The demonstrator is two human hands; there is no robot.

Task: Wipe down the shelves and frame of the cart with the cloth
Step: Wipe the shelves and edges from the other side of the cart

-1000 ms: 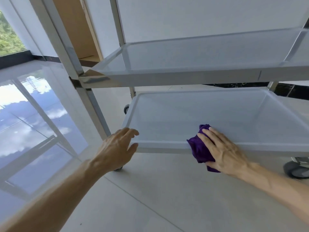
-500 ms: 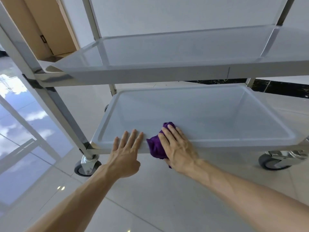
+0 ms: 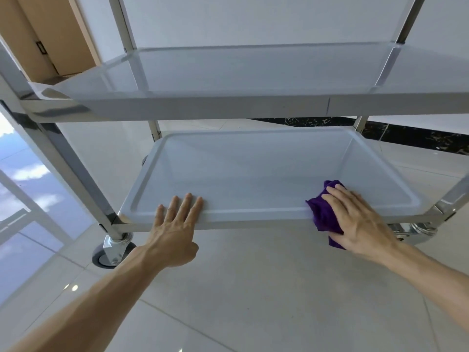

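A steel cart stands in front of me with a white lower shelf [image 3: 253, 171] and a white upper shelf [image 3: 241, 69] between shiny metal posts [image 3: 76, 171]. My right hand [image 3: 360, 219] presses a bunched purple cloth [image 3: 323, 212] against the lower shelf's front rim, near its right end. The cloth hangs partly over the edge. My left hand [image 3: 175, 224] rests flat on the same rim toward the left, fingers spread, holding nothing.
A grey caster wheel [image 3: 111, 252] sits under the cart's front left post, and another caster [image 3: 416, 231] shows behind my right hand. Glossy pale floor tiles [image 3: 253, 288] lie below. A brown door [image 3: 45, 34] is at the upper left, a dark skirting strip [image 3: 418, 134] at the right.
My right hand has slid the purple cloth along the front rim from beside my left hand to the right end. My left hand stays on the rim.
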